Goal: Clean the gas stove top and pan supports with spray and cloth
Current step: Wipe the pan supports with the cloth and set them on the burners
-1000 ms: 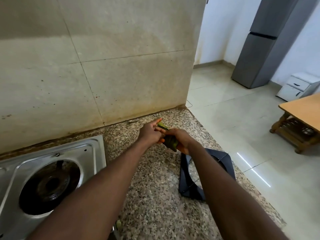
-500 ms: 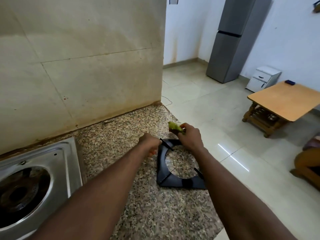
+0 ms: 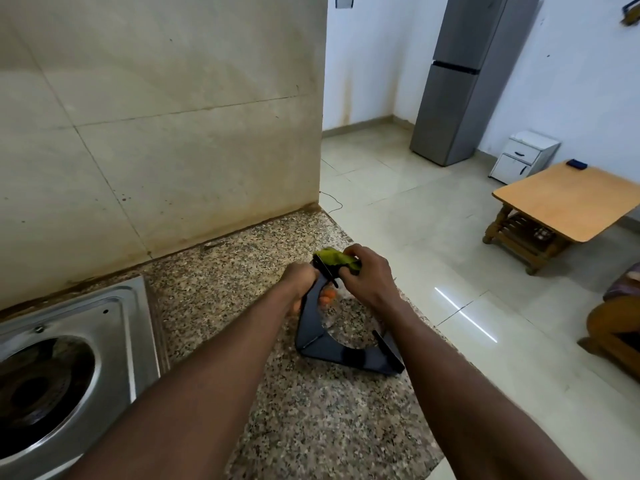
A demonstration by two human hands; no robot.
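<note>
A tiled wall (image 3: 156,126) backs the granite bench (image 3: 311,420), which ends at open floor on the right. The steel stove (image 3: 114,341) sits at the left of the bench, its burner well bare. Well to its right the black support (image 3: 346,355) stands tipped up: its near edge rests on the bench and its far corner is lifted, so it slants away from the person toward the wall. The left hand (image 3: 299,284) is clenched round that raised corner, fingertips showing through the frame's opening. The right hand (image 3: 367,278) grips a wadded green cloth (image 3: 334,257) and presses it on the same top corner, just beside the left. Both hands meet at the high end; I'd judge the wipe runs down the slanted bar toward the person.
</note>
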